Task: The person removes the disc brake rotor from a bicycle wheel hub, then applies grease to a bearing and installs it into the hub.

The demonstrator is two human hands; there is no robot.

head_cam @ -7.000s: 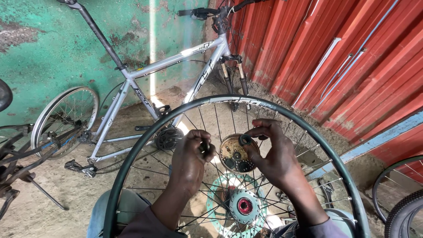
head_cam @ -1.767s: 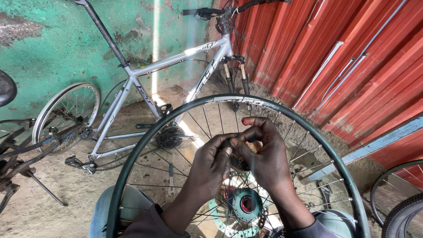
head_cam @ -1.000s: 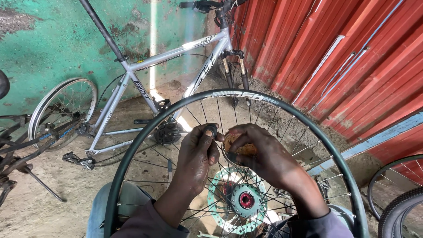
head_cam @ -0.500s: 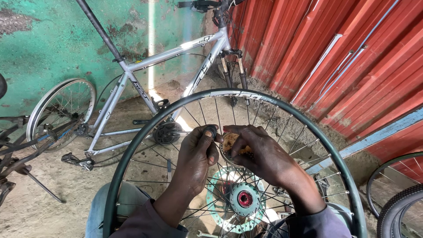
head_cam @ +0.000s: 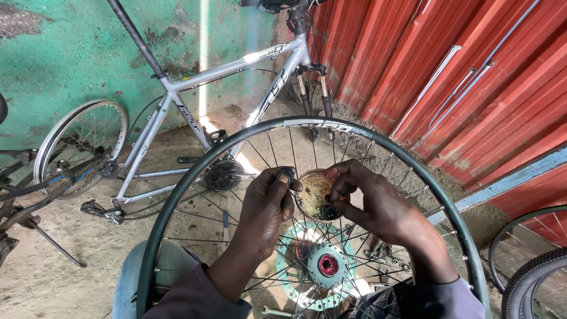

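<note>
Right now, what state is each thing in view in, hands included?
left hand: pinching a small dark ring
right hand: fingers on the rusty sprocket cluster
spoked wheel: off any bike, upright across the lap
silver bike: standing by the green wall, front wheel missing

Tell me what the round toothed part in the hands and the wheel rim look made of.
Toothed part, held by left hand and right hand: likely steel, dull and brownish, rust or grime on the face. Wheel rim: probably aluminium, dark painted finish with a pale decal; thin bright spokes look like bare metal.
</note>
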